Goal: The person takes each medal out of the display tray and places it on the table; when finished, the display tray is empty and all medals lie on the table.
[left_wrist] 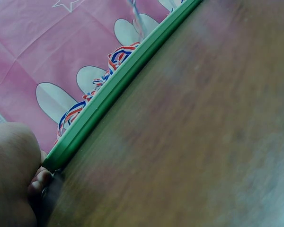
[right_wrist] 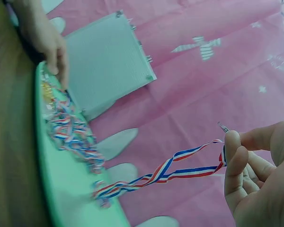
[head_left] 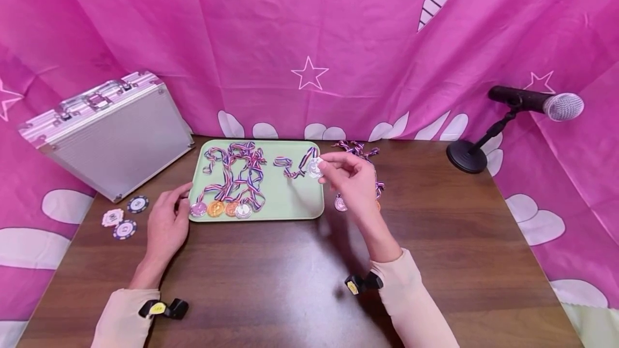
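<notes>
My right hand (head_left: 355,184) pinches a silver medal (head_left: 315,167) between thumb and fingers, above the right part of a light green tray (head_left: 290,214). The medal's red, white and blue ribbon (right_wrist: 189,172) trails down onto the tray. At the tray's left end, my left hand (head_left: 166,224) grips the rim, with a fingertip (left_wrist: 40,182) under the corner in the left wrist view. Along the tray's front left lie a pinkish medal (head_left: 198,209), a gold medal (head_left: 215,208), a bronze medal (head_left: 231,208) and another silver medal (head_left: 244,210), their ribbons bunched behind them.
More medals with ribbons (head_left: 358,149) lie right of the tray, partly hidden by my right hand. A silver case (head_left: 121,138) stands at the back left, with poker chips (head_left: 124,229) before it. A microphone (head_left: 532,102) on a stand occupies the back right. Pink curtain behind.
</notes>
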`<state>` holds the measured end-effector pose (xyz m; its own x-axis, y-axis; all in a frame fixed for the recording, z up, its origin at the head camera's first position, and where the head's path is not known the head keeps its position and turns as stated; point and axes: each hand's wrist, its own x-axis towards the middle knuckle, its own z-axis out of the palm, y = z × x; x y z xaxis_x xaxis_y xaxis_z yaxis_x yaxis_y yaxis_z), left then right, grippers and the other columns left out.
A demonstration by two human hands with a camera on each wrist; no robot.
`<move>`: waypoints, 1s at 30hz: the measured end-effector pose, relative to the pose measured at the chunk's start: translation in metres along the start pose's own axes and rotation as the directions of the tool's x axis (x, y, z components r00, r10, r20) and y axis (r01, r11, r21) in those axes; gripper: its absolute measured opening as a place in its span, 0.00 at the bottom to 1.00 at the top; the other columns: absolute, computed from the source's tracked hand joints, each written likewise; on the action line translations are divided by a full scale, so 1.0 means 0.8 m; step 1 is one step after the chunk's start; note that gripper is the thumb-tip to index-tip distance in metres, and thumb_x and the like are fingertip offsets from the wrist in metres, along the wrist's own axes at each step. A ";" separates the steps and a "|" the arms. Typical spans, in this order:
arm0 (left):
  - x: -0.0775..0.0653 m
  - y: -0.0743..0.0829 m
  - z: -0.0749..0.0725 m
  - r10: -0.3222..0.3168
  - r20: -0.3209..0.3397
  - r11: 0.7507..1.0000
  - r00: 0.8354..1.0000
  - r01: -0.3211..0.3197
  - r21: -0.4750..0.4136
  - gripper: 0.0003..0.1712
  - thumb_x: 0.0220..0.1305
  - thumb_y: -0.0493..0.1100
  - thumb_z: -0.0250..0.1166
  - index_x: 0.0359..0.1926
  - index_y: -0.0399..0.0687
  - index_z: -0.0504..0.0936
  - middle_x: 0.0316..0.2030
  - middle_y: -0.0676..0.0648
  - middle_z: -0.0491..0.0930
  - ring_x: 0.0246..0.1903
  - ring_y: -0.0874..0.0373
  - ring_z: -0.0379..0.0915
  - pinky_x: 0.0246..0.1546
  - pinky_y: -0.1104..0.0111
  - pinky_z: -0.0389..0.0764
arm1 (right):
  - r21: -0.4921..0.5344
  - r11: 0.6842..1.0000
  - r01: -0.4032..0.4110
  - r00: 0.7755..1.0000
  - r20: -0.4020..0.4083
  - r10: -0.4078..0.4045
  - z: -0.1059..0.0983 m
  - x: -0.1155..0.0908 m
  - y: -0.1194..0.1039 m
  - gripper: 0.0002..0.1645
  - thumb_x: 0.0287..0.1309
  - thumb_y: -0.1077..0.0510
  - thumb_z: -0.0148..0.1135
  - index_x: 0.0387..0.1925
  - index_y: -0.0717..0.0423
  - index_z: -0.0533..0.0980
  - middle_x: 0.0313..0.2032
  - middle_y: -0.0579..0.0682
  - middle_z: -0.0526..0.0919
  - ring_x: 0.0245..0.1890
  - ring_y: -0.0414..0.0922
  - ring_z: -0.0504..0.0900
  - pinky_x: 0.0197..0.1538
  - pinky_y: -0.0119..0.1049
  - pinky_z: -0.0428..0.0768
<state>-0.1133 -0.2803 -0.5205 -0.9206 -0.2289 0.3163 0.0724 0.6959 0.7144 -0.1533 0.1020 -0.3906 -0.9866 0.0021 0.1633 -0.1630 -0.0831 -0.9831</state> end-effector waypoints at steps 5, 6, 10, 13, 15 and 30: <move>0.001 0.001 0.000 -0.001 0.001 1.000 1.000 0.001 0.000 0.24 0.80 0.31 0.56 0.71 0.35 0.82 0.54 0.31 0.82 0.50 0.41 0.75 0.49 0.51 0.67 | 0.028 0.996 0.082 0.996 -0.030 -0.081 -0.018 0.003 -0.035 0.12 0.67 0.71 0.72 0.50 0.75 0.87 0.26 0.46 0.89 0.22 0.37 0.86 0.25 0.28 0.77; 0.000 0.001 0.000 -0.001 0.001 1.000 1.000 0.001 0.000 0.24 0.80 0.31 0.56 0.71 0.35 0.82 0.54 0.31 0.82 0.50 0.41 0.75 0.49 0.51 0.67 | 0.024 0.995 0.099 0.994 -0.041 -0.098 -0.023 0.003 -0.043 0.11 0.67 0.71 0.72 0.50 0.74 0.87 0.26 0.46 0.89 0.22 0.37 0.86 0.25 0.28 0.77; 0.000 0.002 0.000 -0.005 -0.004 1.000 1.000 0.005 -0.001 0.24 0.80 0.31 0.56 0.70 0.35 0.83 0.54 0.31 0.82 0.49 0.42 0.75 0.49 0.52 0.66 | -0.018 0.988 0.156 0.983 -0.096 -0.157 -0.046 0.012 -0.074 0.10 0.67 0.69 0.73 0.48 0.68 0.90 0.28 0.48 0.91 0.23 0.40 0.88 0.26 0.29 0.81; 0.000 0.003 0.000 -0.008 -0.005 1.000 1.000 0.008 -0.002 0.24 0.80 0.31 0.56 0.71 0.35 0.83 0.54 0.31 0.82 0.50 0.41 0.75 0.49 0.51 0.67 | -0.021 0.981 0.194 0.969 -0.151 -0.195 -0.063 0.027 -0.090 0.08 0.66 0.70 0.73 0.45 0.64 0.91 0.30 0.50 0.92 0.24 0.41 0.89 0.26 0.30 0.82; 0.000 0.003 0.000 -0.008 -0.004 1.000 1.000 0.008 -0.004 0.24 0.80 0.31 0.56 0.71 0.35 0.82 0.54 0.31 0.82 0.50 0.41 0.75 0.49 0.50 0.67 | -0.003 0.974 0.225 0.956 -0.191 -0.221 -0.075 0.041 -0.098 0.08 0.65 0.72 0.73 0.43 0.62 0.92 0.30 0.50 0.92 0.23 0.40 0.88 0.26 0.30 0.83; 0.001 0.003 0.001 0.008 -0.004 1.000 1.000 -0.008 -0.002 0.23 0.80 0.31 0.56 0.70 0.34 0.82 0.54 0.30 0.82 0.50 0.40 0.75 0.50 0.52 0.67 | 0.019 0.979 0.201 0.893 -0.415 -0.175 -0.156 0.074 -0.030 0.05 0.67 0.72 0.73 0.42 0.67 0.90 0.26 0.48 0.90 0.21 0.40 0.87 0.24 0.28 0.80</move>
<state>-0.1138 -0.2784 -0.5189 -0.9185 -0.2259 0.3245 0.0804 0.6967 0.7129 -0.2092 0.2284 -0.3675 -0.8569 0.4304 0.2837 -0.3574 -0.0994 -0.9286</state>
